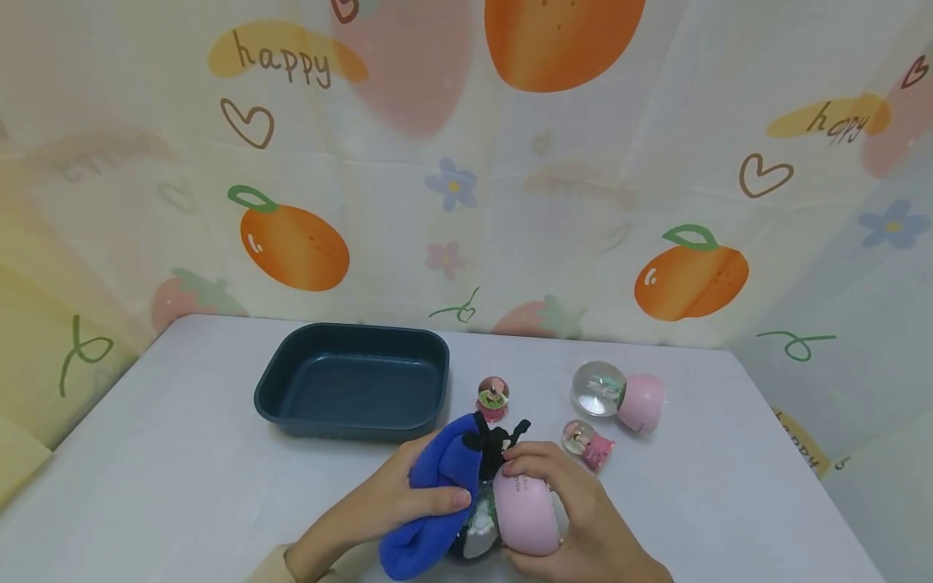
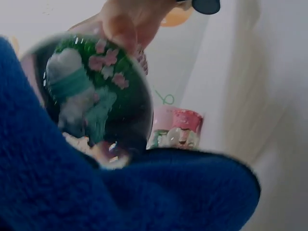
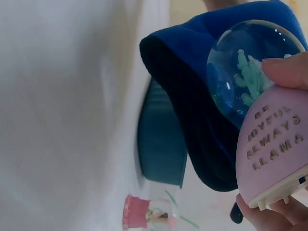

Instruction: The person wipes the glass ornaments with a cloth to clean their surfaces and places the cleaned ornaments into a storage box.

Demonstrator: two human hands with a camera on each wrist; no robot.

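Observation:
In the head view my left hand [image 1: 394, 494] grips a bunched blue plush cloth [image 1: 440, 478], its thumb across the front. The cloth lies against the glass ball of a snow globe [image 1: 526, 518] with a pink base. My right hand [image 1: 583, 510] holds that globe by its base, which is tipped sideways. Raised words on the base [image 3: 274, 144] show in the right wrist view, where the right thumb reaches the glass. Inside the ball [image 2: 96, 91], the left wrist view shows a white llama figure, pink flowers and a green cactus. The cloth hides part of the ball.
A dark teal tray [image 1: 350, 393] stands at the back left of the white table. Right of it, a small snow globe [image 1: 493, 397] stands upright. Farther right lie another pink-based snow globe [image 1: 641, 402] and a small pink one [image 1: 598, 449], both on their sides.

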